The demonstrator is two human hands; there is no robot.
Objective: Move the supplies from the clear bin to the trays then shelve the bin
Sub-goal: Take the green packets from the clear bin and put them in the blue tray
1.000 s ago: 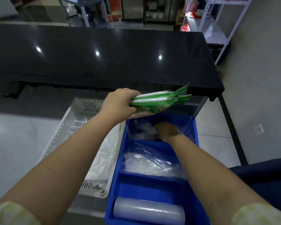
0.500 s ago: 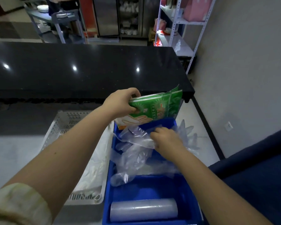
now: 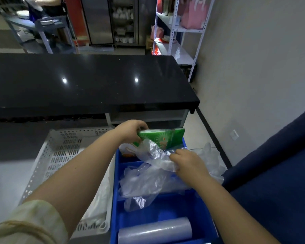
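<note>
Thin clear plastic is what you are dealing with: the gloves (image 3: pixel 148 180) are limp, nearly weightless and slippery, and they cling to one another, so a bunch is likely to drag strays along. Take them as a gathered wad near the cuffs, not by single fingers, which would probably slide out or stretch.

Your right hand (image 3: pixel 187 162) has its fingers curled round such a bunch, lifted just above the middle compartment of the blue tray (image 3: pixel 115 208). The rest of the heap lies loose there, and some spill over the right rim.

Your left hand (image 3: pixel 130 131) clasps the left end of the green packet (image 3: pixel 164 138), held on edge at the far compartment. The packet looks light and flexible, with a slick wrapper. A grip across its width should hold better than one on a corner.

In the near compartment a roll (image 3: pixel 155 229) of clear film lies on its side. It is stiffer, and may roll if nudged.

The white tray (image 3: pixel 60 152) sits just left of the blue one, holding soft white bags (image 3: pixel 99 199) along its right side.

The clear bin is not in view.
</note>
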